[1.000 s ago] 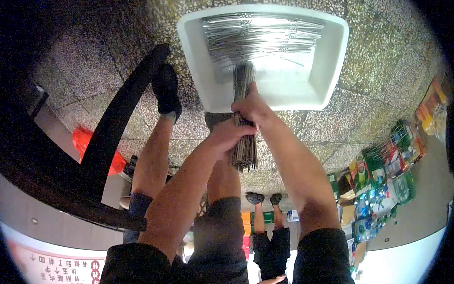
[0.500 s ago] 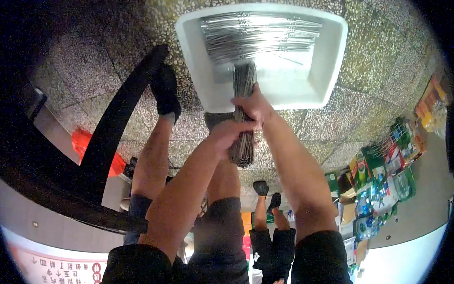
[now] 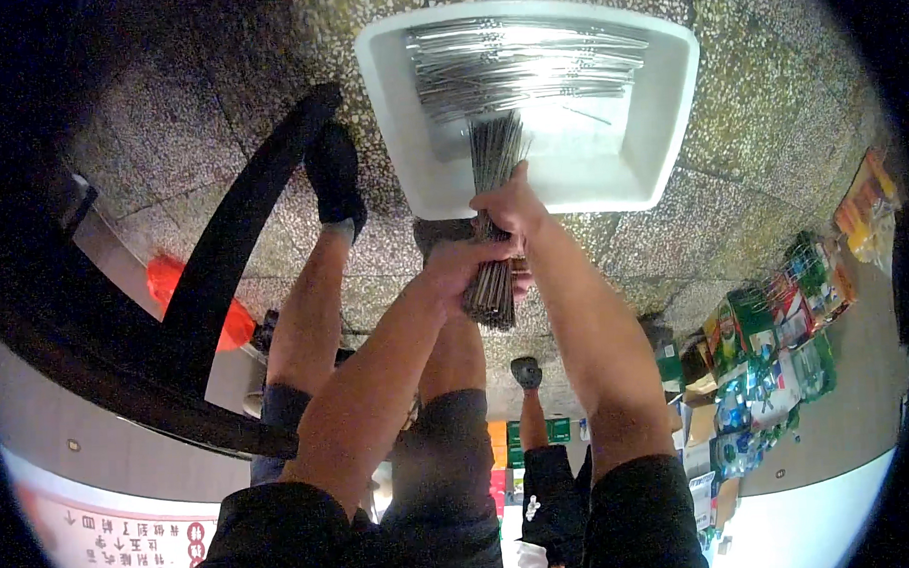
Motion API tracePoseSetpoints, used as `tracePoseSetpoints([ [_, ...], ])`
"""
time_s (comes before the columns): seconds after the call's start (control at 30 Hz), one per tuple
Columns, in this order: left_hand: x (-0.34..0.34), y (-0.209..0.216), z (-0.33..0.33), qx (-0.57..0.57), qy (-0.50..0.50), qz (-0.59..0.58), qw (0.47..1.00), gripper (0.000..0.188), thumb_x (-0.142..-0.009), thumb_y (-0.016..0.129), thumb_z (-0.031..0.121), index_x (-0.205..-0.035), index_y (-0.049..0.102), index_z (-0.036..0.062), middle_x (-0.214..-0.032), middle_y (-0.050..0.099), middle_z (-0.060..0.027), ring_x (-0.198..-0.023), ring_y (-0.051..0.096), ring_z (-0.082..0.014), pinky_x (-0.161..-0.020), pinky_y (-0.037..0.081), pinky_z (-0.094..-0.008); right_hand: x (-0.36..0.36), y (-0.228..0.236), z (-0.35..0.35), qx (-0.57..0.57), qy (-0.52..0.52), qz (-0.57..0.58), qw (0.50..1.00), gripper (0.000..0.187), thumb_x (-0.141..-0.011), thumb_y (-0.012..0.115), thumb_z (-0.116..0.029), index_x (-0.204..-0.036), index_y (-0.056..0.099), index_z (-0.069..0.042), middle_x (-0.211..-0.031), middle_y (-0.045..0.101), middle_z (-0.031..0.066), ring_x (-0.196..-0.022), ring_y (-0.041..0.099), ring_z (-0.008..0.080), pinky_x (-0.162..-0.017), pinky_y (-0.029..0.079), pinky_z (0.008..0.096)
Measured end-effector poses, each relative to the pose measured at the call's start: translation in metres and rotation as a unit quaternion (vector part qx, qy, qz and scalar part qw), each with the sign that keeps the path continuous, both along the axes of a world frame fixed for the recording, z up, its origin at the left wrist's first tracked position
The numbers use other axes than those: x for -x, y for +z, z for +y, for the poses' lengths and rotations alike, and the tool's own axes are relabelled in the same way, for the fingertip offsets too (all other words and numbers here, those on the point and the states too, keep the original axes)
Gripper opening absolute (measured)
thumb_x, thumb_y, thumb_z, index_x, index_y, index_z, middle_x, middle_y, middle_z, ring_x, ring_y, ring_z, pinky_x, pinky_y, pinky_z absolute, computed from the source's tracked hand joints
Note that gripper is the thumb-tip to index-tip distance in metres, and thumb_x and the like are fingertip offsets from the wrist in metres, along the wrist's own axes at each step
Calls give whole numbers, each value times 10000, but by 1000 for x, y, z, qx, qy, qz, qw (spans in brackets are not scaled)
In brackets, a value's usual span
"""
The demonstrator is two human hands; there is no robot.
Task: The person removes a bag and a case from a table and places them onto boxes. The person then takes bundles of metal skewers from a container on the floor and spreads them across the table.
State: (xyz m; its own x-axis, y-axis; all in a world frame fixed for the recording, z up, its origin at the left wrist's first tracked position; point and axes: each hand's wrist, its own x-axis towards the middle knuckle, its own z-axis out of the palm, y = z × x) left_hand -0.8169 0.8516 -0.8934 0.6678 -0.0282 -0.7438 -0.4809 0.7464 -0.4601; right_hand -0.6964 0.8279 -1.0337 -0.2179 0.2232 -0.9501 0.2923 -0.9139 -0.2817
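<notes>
Both of my hands grip one thick bundle of thin metal skewers point(image 3: 496, 147). My left hand point(image 3: 464, 262) is wrapped round its nearer part, and my right hand point(image 3: 510, 204) closes round it a little farther up. The far ends of the bundle fan out slightly over a white plastic tub point(image 3: 387, 116); whether they touch its bottom I cannot tell. Across the far side of that tub lies a layer of loose metal skewers point(image 3: 532, 66), roughly crosswise to the bundle. Palms and fingers hide the bundle's middle.
The tub stands on a speckled stone-tile floor point(image 3: 759, 113). A curved black bar point(image 3: 237, 221) runs along the left, near my shoe point(image 3: 333, 173). Bottles and cartons point(image 3: 748, 374) line the right side. Behind is another person's leg point(image 3: 532, 421); a red bag point(image 3: 234, 322) lies at left.
The bundle's far ends have spread wider while both hands keep their hold. The other person's legs have shifted, and only one foot shows now.
</notes>
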Motion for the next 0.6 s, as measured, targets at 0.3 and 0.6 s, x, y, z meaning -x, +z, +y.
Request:
tracePoseSetpoints([
  [0.3, -8, 8, -27, -53, -202, 132, 969, 259, -705, 700, 127, -908, 565, 41, -748, 598, -83, -591, 607, -204, -515, 524, -340, 9, 90, 34, 98, -130, -86, 983, 697, -666, 700, -3, -1214, 274, 57, -903, 571, 202, -721, 598, 278, -575, 519, 366],
  [0.6, -60, 215, 45, -224, -359, 241, 873, 534, -608, 696, -25, -1049, 404, 50, -897, 477, -81, -779, 542, -188, -599, 477, -319, -31, 251, 3, 59, -299, -75, 949, 649, -652, 654, 67, -1223, 372, -59, -852, 527, 93, -703, 550, 205, -552, 478, 329],
])
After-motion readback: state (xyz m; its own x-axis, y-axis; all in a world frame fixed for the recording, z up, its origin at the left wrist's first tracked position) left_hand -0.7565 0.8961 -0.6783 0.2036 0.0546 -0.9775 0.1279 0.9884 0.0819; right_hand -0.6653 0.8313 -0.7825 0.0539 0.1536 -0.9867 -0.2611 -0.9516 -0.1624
